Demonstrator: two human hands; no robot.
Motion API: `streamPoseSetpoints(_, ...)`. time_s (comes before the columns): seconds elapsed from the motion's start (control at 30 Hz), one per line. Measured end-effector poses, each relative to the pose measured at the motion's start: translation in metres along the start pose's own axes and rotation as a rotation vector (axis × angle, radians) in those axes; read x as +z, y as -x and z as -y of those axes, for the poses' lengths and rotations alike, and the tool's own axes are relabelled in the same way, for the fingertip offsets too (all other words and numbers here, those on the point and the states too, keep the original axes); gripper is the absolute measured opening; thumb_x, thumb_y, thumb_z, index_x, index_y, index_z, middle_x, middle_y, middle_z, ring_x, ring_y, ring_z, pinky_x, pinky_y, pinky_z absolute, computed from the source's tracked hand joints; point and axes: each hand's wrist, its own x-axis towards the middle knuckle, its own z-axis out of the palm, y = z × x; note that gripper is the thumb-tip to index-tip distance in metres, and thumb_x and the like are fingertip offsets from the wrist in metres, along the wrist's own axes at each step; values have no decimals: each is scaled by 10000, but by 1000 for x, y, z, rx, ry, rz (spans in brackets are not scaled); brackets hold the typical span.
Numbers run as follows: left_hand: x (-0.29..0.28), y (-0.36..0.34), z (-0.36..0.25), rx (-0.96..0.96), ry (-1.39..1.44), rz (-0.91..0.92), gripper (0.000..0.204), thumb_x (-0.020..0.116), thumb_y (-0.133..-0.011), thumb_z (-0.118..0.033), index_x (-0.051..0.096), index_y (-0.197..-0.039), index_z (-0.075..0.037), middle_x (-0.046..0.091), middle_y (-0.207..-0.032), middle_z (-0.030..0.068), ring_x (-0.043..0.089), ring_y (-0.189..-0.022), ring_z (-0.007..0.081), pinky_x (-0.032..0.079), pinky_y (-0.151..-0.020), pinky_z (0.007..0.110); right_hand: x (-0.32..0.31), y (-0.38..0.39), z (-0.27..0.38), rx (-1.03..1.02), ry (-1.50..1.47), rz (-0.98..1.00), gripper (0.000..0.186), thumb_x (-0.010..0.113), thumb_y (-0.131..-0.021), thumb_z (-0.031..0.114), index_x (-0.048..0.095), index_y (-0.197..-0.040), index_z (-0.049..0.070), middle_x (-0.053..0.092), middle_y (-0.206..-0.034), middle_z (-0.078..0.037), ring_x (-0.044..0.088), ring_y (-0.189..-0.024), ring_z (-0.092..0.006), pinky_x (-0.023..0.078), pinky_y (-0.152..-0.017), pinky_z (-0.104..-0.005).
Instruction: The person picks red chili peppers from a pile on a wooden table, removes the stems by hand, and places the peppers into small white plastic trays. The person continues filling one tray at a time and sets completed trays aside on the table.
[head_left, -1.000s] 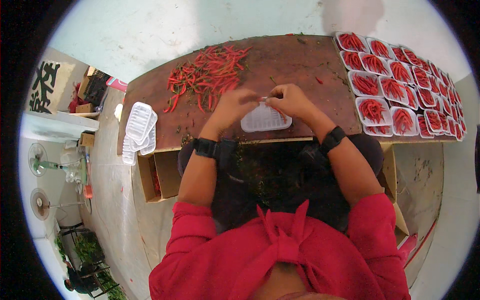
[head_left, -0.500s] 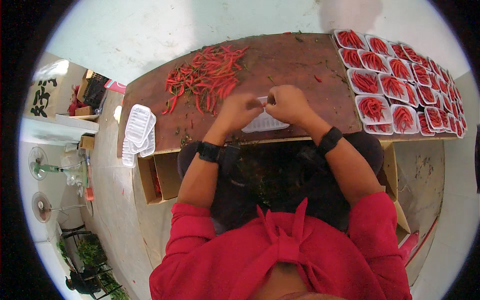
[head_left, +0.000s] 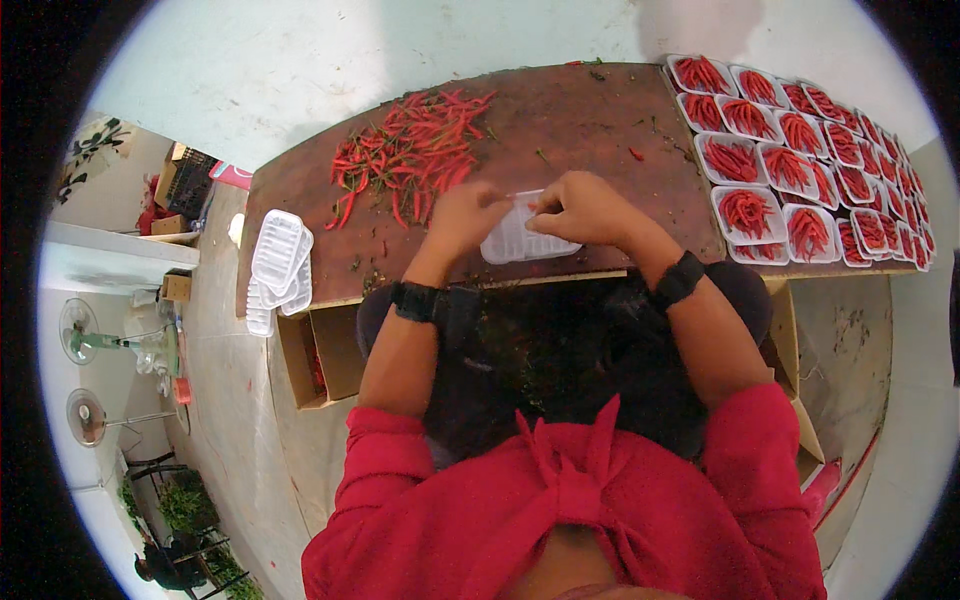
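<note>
A clear plastic tray [head_left: 525, 243] lies at the table's near edge, between my two hands. My left hand [head_left: 464, 218] is over the tray's left side, its fingers curled and smeared by motion, so whether it holds anything is unclear. Over the right side of the tray, my right hand [head_left: 585, 208] has its fingers pinched together. A small reddish bit shows at its fingertips, too little to name. Beyond my left hand, a loose heap of red chili peppers [head_left: 410, 145] spreads over the brown tabletop [head_left: 570, 115].
Filled trays of red chilies [head_left: 745, 215] stand in rows along the table's right side, some stacked. Several nested plastic trays [head_left: 278, 255] rest at the left edge. Under the table are cardboard boxes [head_left: 335, 345]. Stem bits and one stray chili [head_left: 636, 154] dot the tabletop.
My hands have drawn apart from a near-touching position over the tray. More of the tray now shows between them. The chili heap and the filled trays look the same.
</note>
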Motion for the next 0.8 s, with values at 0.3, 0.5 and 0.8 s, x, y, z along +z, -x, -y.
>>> streamPoseSetpoints(0.3, 13, -1, 0, 118, -160, -85, 242, 649, -761, -275, 675, -866, -59, 657, -829, 145, 640, -776, 300, 498, -702, 382, 14, 1, -3, 198, 272, -116, 244, 649, -716, 326, 701, -789, 99, 659, -812, -137, 631, -802, -304, 496, -679, -424)
streamPoseSetpoints(0.5, 22, -3, -2, 59, -203, -103, 238, 653, -745, -273, 656, -838, -54, 648, -834, 158, 633, -784, 322, 495, -711, 405, 33, -7, -11, 248, 282, -102, 243, 638, -735, 323, 693, -761, 89, 651, -794, -137, 628, -799, -313, 494, -682, -427)
streamPoseSetpoints(0.8, 26, -5, 2, 124, -270, -63, 275, 648, -763, -322, 650, -815, -53, 646, -814, 154, 625, -767, 340, 492, -687, 424, 44, -13, -16, 197, 349, -96, 217, 626, -737, 277, 688, -739, 69, 654, -791, -154, 633, -789, -330, 503, -695, -433)
